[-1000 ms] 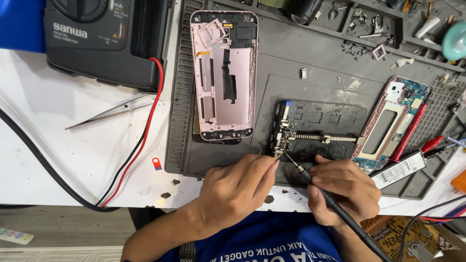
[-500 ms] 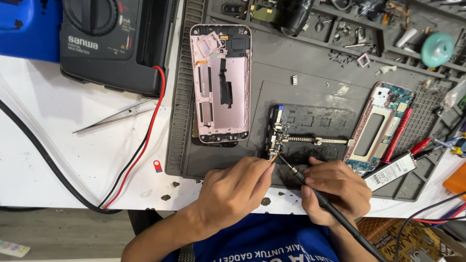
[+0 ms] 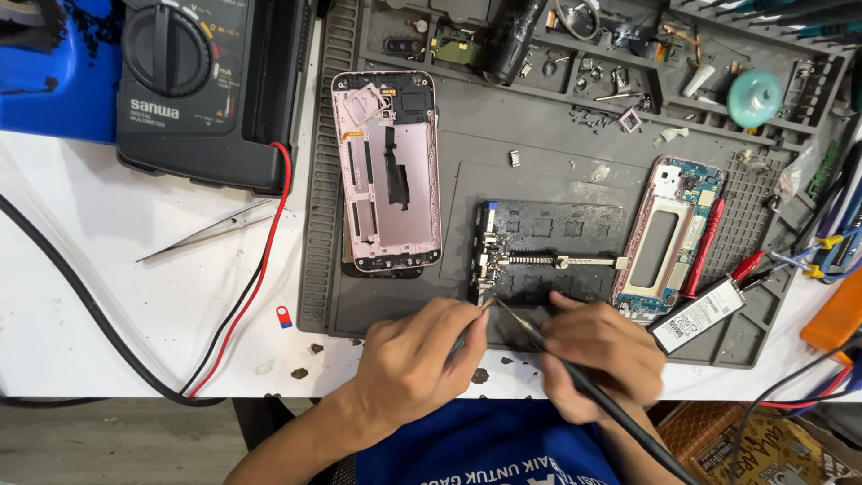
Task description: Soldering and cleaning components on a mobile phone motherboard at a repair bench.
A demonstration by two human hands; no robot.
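White desk [image 3: 108, 296] carries my grey repair mat [image 3: 539, 171], with a black multimeter [image 3: 206, 85] at its upper left. A pink phone shell [image 3: 388, 171] lies left of the clamped circuit board [image 3: 489, 260]. My left hand [image 3: 417, 359] pinches a fine tool whose tip is hard to make out; my right hand [image 3: 602, 355] clamps a black soldering iron [image 3: 575, 382], tip at the board's lower end. The view sits closer than before.
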